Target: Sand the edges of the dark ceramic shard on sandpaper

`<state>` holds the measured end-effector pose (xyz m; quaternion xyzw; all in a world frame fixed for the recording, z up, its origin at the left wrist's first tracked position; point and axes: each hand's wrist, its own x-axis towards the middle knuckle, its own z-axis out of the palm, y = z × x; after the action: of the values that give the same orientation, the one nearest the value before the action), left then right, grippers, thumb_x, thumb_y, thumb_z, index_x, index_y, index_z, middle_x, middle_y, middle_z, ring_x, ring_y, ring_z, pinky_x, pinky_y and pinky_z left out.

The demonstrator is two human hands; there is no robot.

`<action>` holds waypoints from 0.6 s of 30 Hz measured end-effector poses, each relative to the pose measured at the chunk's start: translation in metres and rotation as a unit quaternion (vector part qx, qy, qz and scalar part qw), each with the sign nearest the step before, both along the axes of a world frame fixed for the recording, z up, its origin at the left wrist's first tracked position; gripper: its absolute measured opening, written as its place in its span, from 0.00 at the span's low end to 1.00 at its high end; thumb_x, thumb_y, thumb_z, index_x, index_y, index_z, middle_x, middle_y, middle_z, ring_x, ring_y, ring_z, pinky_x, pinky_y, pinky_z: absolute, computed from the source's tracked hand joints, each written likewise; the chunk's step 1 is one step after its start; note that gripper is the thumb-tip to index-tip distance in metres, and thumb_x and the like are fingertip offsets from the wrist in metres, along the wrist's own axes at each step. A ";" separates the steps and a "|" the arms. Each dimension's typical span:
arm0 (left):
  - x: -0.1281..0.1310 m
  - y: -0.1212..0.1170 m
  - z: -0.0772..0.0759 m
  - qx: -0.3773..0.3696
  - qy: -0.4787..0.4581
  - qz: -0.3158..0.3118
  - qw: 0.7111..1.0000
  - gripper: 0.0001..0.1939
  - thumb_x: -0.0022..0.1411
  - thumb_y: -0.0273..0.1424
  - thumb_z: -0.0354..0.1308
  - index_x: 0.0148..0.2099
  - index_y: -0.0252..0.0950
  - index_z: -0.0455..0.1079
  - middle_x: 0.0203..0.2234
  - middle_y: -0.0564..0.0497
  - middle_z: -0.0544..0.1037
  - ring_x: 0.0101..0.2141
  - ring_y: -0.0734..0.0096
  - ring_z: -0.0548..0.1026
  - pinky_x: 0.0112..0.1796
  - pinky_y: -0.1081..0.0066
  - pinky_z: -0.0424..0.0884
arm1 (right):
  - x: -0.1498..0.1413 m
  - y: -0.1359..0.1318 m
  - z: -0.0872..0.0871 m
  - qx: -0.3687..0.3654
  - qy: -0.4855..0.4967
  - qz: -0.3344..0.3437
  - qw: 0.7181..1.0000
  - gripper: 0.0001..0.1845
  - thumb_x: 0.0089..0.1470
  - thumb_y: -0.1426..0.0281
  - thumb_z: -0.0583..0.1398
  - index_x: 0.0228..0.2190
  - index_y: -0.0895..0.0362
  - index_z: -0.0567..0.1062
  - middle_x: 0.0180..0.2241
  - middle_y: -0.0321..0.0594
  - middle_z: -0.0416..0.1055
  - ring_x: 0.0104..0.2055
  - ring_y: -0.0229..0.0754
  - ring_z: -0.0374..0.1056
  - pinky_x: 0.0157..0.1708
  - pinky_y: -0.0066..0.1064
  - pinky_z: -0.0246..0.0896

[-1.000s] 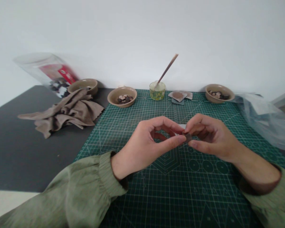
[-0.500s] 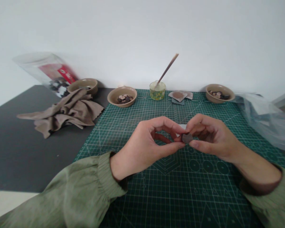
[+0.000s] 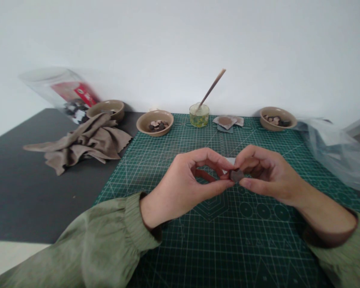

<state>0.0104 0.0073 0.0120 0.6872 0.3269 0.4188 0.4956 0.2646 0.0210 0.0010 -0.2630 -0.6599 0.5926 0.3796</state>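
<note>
i am pinching a small dark brown chip (image 3: 236, 175) between my left hand (image 3: 180, 184) and right hand (image 3: 267, 176), both grasping it just above a green cutting mat (image 3: 216, 248).

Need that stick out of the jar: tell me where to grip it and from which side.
Grip the wooden stick on its upper half, well above the rim of the glass jar, coming from above and slightly right. It leans rightward with its free end sticking up clear of the jar, so the fingers can close around it there without touching the rim.
</note>
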 end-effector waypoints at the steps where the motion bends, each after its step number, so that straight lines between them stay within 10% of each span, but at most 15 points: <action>1: 0.000 0.000 0.000 0.002 0.003 0.000 1.000 0.10 0.68 0.32 0.76 0.49 0.38 0.82 0.42 0.52 0.87 0.42 0.69 0.86 0.43 0.71 0.83 | 0.000 0.000 0.000 0.003 -0.004 0.000 1.000 0.15 0.63 0.72 0.75 0.48 0.49 0.81 0.41 0.36 0.88 0.43 0.39 0.86 0.42 0.24 0.79; 7: 0.000 0.004 -0.004 0.057 0.049 0.044 0.996 0.18 0.68 0.29 0.74 0.58 0.39 0.78 0.52 0.48 0.84 0.48 0.65 0.84 0.39 0.70 0.83 | 0.007 0.007 0.000 0.109 -0.106 -0.136 0.979 0.12 0.67 0.65 0.72 0.49 0.48 0.78 0.45 0.41 0.88 0.45 0.48 0.86 0.45 0.35 0.81; 13: 0.000 0.006 -0.008 0.158 0.162 0.071 0.971 0.19 0.68 0.24 0.70 0.59 0.40 0.76 0.52 0.47 0.81 0.50 0.63 0.81 0.42 0.66 0.81 | 0.033 0.033 -0.011 0.337 -0.361 -0.341 0.800 0.09 0.63 0.74 0.67 0.45 0.52 0.80 0.42 0.41 0.85 0.41 0.51 0.82 0.46 0.44 0.76; 18: 0.000 0.007 -0.010 0.162 0.186 0.070 0.967 0.18 0.69 0.24 0.69 0.59 0.41 0.76 0.53 0.48 0.80 0.48 0.64 0.80 0.44 0.63 0.80 | 0.046 0.042 -0.021 0.343 -0.457 -0.305 0.762 0.10 0.59 0.75 0.65 0.42 0.52 0.82 0.40 0.41 0.81 0.40 0.52 0.78 0.43 0.45 0.73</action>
<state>0.0102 0.0142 0.0023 0.7995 0.3881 0.3646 0.2781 0.3111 0.0634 -0.0201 -0.5424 -0.7993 -0.0113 0.2586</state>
